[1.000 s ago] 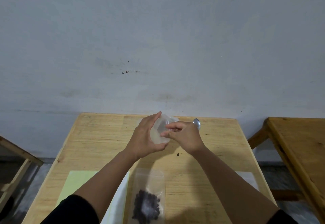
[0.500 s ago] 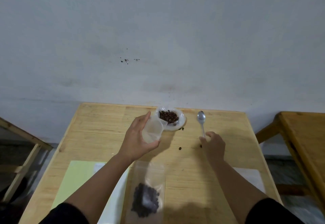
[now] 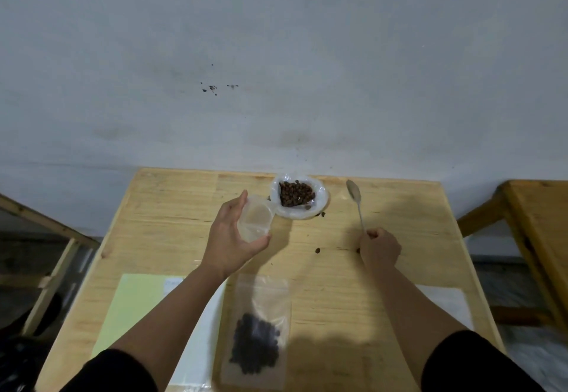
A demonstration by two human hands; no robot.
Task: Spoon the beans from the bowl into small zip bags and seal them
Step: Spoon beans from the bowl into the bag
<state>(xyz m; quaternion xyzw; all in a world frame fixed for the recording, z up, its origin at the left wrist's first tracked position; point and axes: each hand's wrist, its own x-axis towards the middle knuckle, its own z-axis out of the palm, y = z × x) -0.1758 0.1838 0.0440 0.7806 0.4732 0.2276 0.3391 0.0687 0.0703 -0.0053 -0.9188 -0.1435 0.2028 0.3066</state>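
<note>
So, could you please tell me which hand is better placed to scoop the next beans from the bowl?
Right. The right hand already grips the spoon beside the bowl; the left hand holds the empty bag.

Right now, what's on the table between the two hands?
In the head view, between left hand and right hand: bare table with one stray bean.
</note>
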